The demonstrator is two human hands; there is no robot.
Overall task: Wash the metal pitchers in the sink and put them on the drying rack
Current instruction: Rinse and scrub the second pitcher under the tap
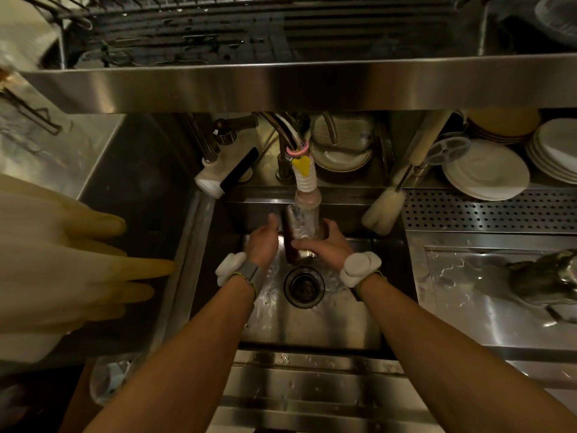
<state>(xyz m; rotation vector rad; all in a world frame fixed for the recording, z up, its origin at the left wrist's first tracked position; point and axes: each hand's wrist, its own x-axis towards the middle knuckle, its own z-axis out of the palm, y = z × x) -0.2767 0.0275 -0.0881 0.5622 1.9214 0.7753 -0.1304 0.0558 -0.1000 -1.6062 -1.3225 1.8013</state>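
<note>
A metal pitcher [296, 228] is held upright over the sink [312, 320], right under the faucet nozzle [307, 189], with water running into it. My right hand [324, 246] wraps around its right side and front. My left hand [263, 242] is at its left side, thumb up, fingers curled; whether it touches the pitcher is unclear. The drain [303, 285] lies just below the pitcher. The drying rack [249, 29] sits on the steel shelf above the sink.
A bottle brush [385, 207] leans at the sink's back right. Stacked white plates [487, 170] and a perforated tray [487, 210] are on the right. A wet metal object [543, 276] lies on the right counter. Pale rubber gloves [62, 260] hang at the left.
</note>
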